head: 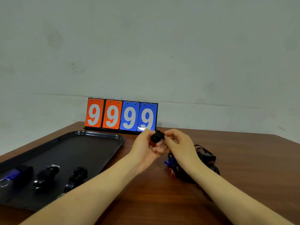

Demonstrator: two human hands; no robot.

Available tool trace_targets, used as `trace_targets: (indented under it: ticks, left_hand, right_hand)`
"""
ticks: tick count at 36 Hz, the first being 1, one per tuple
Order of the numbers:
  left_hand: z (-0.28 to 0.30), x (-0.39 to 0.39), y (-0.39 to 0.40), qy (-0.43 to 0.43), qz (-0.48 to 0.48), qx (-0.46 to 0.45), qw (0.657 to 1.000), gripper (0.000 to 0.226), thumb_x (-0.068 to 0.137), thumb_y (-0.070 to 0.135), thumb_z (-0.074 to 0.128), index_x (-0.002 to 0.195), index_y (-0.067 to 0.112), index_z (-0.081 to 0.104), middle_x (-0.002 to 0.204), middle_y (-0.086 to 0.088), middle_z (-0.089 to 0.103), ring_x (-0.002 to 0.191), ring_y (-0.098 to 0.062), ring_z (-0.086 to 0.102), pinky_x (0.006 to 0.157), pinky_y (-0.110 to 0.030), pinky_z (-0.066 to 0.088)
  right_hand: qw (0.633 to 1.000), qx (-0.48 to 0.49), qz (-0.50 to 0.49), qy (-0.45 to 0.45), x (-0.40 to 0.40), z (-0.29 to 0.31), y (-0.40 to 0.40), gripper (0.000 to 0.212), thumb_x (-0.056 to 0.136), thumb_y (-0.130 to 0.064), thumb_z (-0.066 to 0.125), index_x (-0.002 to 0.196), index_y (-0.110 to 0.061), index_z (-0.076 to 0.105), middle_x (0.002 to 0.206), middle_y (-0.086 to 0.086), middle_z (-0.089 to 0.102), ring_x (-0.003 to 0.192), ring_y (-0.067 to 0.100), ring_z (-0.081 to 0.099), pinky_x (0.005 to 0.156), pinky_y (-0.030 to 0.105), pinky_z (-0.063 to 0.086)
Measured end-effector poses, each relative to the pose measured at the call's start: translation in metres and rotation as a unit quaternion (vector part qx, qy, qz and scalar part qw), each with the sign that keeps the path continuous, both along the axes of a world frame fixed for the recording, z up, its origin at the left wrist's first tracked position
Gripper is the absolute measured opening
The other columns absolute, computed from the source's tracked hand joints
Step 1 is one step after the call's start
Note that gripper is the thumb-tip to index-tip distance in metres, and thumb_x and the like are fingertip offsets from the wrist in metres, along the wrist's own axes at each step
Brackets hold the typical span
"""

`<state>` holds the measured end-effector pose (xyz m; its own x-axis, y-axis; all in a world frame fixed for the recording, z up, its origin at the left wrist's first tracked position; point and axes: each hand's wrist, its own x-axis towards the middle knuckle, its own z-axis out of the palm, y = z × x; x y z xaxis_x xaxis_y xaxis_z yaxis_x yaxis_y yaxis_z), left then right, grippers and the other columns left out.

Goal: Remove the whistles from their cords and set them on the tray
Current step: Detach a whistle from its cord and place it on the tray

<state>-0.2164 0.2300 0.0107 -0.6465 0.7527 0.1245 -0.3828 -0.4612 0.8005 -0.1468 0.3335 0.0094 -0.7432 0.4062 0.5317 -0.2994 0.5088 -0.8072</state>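
Both hands are raised over the table [162,200], working on one whistle [157,136], a black and red one, held between them in front of the scoreboard [121,115]. The left hand [146,147] pinches it from the left, fingers curled under; the right hand [177,143] pinches its right end. This looks like the unhooking step (whether the cord is already off cannot be told, the fingers hide the ring). Three whistles [47,176] already lie on the tray [100,135] at the left. A tangle of cords [204,158], with more whistles in it, lies just under the right wrist. Next, the freed whistle needs carrying left and setting down on bare tray, apart from the others.
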Motion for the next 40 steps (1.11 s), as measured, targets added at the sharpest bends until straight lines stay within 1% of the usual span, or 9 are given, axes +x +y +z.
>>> trace_targets:
  ticks: [4, 8, 12, 16, 25, 29, 34, 37, 40]
  left_hand:
    - [-0.001, 0.0, 0.0, 0.016, 0.014, 0.007, 1.0, 0.029, 0.096, 0.022, 0.038, 0.106, 0.001, 0.054, 0.064, -0.003, 0.036, 0.056, -0.012, 0.027, 0.043, -0.018, 0.041]
    - [-0.001, -0.002, -0.001, 0.03, 0.035, -0.01, 0.999, 0.037, 0.099, 0.034, 0.034, 0.101, 0.001, 0.053, 0.062, -0.003, 0.037, 0.051, -0.011, 0.03, 0.045, -0.02, 0.037]
    - [0.0, -0.001, 0.001, 0.037, 0.045, -0.029, 0.998, 0.04, 0.097, 0.045, 0.043, 0.1, 0.007, 0.054, 0.058, -0.002, 0.036, 0.047, -0.01, 0.033, 0.046, -0.019, 0.035]
    - [-0.003, 0.0, 0.001, 0.03, 0.047, -0.037, 0.998, 0.034, 0.096, 0.038, 0.049, 0.086, 0.007, 0.054, 0.056, -0.002, 0.041, 0.045, -0.009, 0.041, 0.048, -0.018, 0.036]
    - [0.002, 0.004, 0.002, -0.063, 0.061, 0.013, 0.996, 0.019, 0.095, 0.022, 0.053, 0.1, 0.004, 0.057, 0.069, -0.007, 0.053, 0.057, -0.009, 0.041, 0.047, -0.016, 0.038]
    - [0.004, 0.007, 0.0, -0.049, 0.061, 0.029, 0.997, 0.016, 0.097, 0.02, 0.05, 0.103, 0.008, 0.058, 0.083, -0.01, 0.058, 0.056, -0.009, 0.05, 0.047, -0.019, 0.045]
    - [0.002, 0.004, -0.001, -0.008, 0.073, 0.001, 0.997, 0.027, 0.099, 0.03, 0.047, 0.113, 0.01, 0.06, 0.1, -0.013, 0.071, 0.086, -0.022, 0.068, 0.076, -0.034, 0.055]
    - [0.001, 0.002, 0.002, -0.002, 0.059, -0.042, 0.997, 0.035, 0.1, 0.037, 0.043, 0.114, 0.011, 0.061, 0.114, -0.017, 0.069, 0.097, -0.026, 0.065, 0.09, -0.039, 0.051]
    - [-0.002, 0.001, 0.004, 0.036, 0.05, -0.097, 0.993, 0.045, 0.101, 0.047, 0.035, 0.113, 0.013, 0.063, 0.105, -0.016, 0.066, 0.083, -0.021, 0.057, 0.076, -0.036, 0.051]
  right_hand:
    - [1.0, -0.013, 0.004, -0.004, -0.001, -0.005, -0.002, 0.022, 0.096, -0.007, 0.051, 0.091, -0.023, 0.065, 0.077, 0.0, 0.067, 0.058, -0.002, 0.059, 0.056, 0.012, 0.048]
    - [1.0, -0.016, -0.003, -0.006, -0.003, -0.005, -0.004, 0.029, 0.098, -0.007, 0.045, 0.092, -0.029, 0.062, 0.081, 0.001, 0.067, 0.059, -0.002, 0.06, 0.057, 0.012, 0.049]
    - [0.999, -0.043, 0.009, 0.021, -0.003, -0.005, -0.003, 0.02, 0.098, -0.013, 0.05, 0.099, -0.021, 0.068, 0.076, -0.002, 0.069, 0.069, 0.008, 0.066, 0.062, 0.018, 0.053]
    - [0.998, -0.05, 0.023, 0.03, -0.002, -0.005, -0.003, 0.016, 0.094, -0.017, 0.058, 0.096, -0.021, 0.073, 0.077, -0.001, 0.072, 0.071, 0.011, 0.067, 0.063, 0.02, 0.054]
    - [1.0, -0.005, 0.013, 0.006, -0.003, -0.005, 0.001, 0.026, 0.097, -0.023, 0.054, 0.082, -0.015, 0.074, 0.087, 0.003, 0.07, 0.073, 0.007, 0.065, 0.059, 0.012, 0.048]
    - [1.0, 0.022, 0.017, -0.003, -0.004, -0.005, -0.001, 0.021, 0.098, -0.027, 0.051, 0.091, -0.02, 0.07, 0.096, 0.002, 0.065, 0.077, 0.003, 0.063, 0.062, 0.01, 0.047]
    - [0.998, 0.014, 0.053, -0.013, -0.007, -0.01, -0.003, 0.017, 0.092, -0.031, 0.06, 0.103, -0.044, 0.059, 0.109, -0.002, 0.06, 0.097, 0.004, 0.06, 0.08, 0.015, 0.05]
    - [0.999, -0.029, 0.031, -0.004, -0.012, -0.014, 0.0, 0.018, 0.089, -0.031, 0.065, 0.107, -0.033, 0.064, 0.111, 0.002, 0.063, 0.102, 0.018, 0.062, 0.085, 0.033, 0.056]
    - [0.999, -0.034, 0.021, -0.006, -0.01, -0.016, 0.003, 0.019, 0.088, -0.031, 0.067, 0.105, -0.026, 0.067, 0.107, -0.001, 0.067, 0.103, 0.014, 0.063, 0.083, 0.026, 0.053]
